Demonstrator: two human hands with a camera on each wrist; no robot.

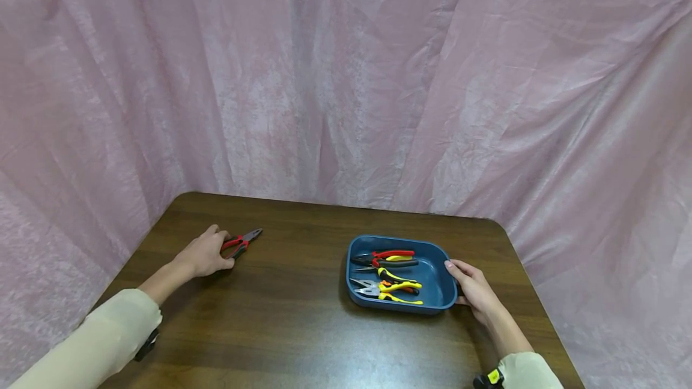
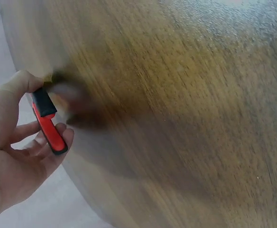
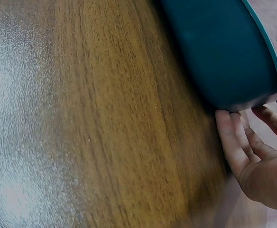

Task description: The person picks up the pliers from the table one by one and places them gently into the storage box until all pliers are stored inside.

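At the table's left side my left hand holds a pair of red-and-black pliers by the handles. Their metal nose points away, to the right. In the left wrist view the thumb lies at the black handle and the fingertips at the red handle. My right hand grips the right end of a blue tray, thumb on the rim and fingers against the outer wall below. Inside the tray lie several pliers, among them a red-and-black pair and a yellow-handled pair.
The brown wooden table has rounded far corners. Pink curtain hangs behind it and along both sides. Between the left hand and the tray stretches bare tabletop.
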